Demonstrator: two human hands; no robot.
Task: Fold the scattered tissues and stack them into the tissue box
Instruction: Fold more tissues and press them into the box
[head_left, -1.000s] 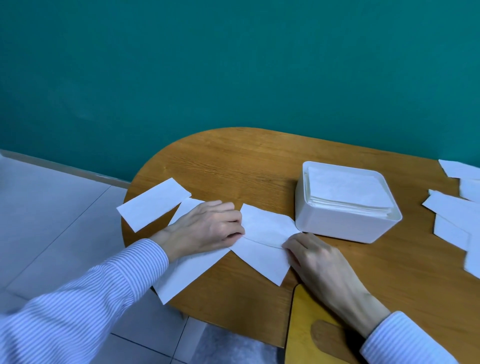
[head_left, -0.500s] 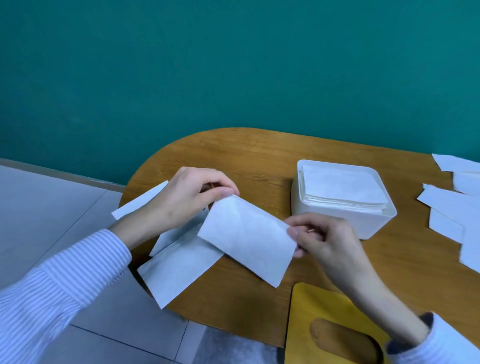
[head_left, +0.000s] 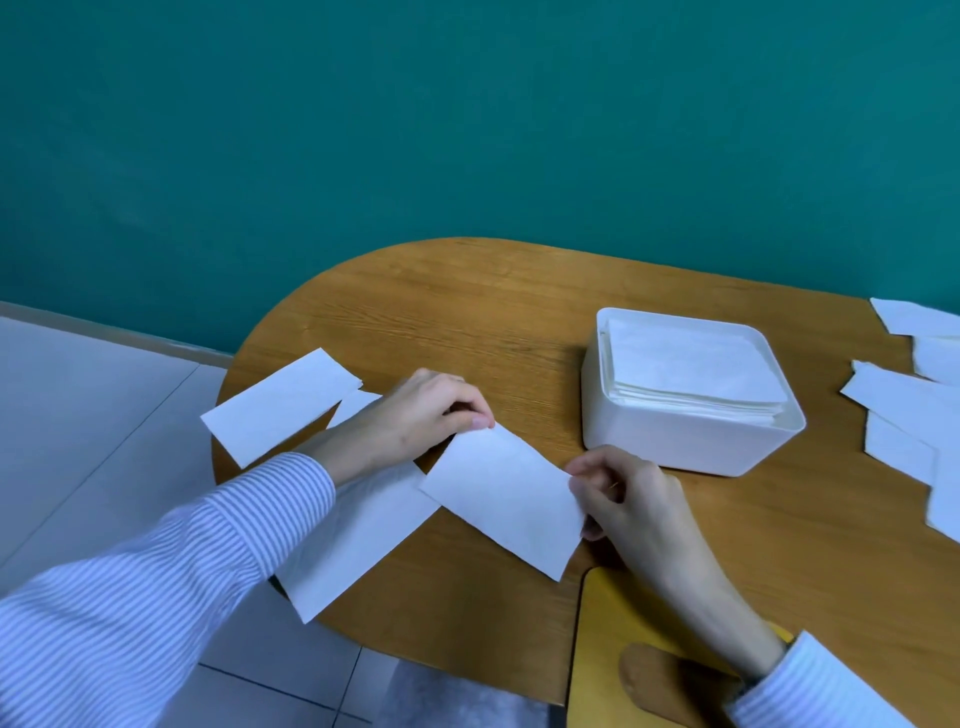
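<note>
Pinching opp. corners, left hand (head_left: 415, 415) and right hand (head_left: 623, 493) hold a folded tissue (head_left: 504, 496) just above the tabletop (head_left: 467, 312) — long axis running diagonally toward the tissue box (head_left: 691, 400). Box sits beyond and right, nearer the right hand — prob. that way next.

On the table (head_left: 509, 312) the tissue box (head_left: 691, 447) sits at centre with a stack of tissues (head_left: 691, 369) in it, loose tissues (head_left: 904, 415) at its three o'clock, a held tissue (head_left: 506, 493) at its eight o'clock, and further sheets (head_left: 280, 402) at nine o'clock overhanging the edge.
</note>
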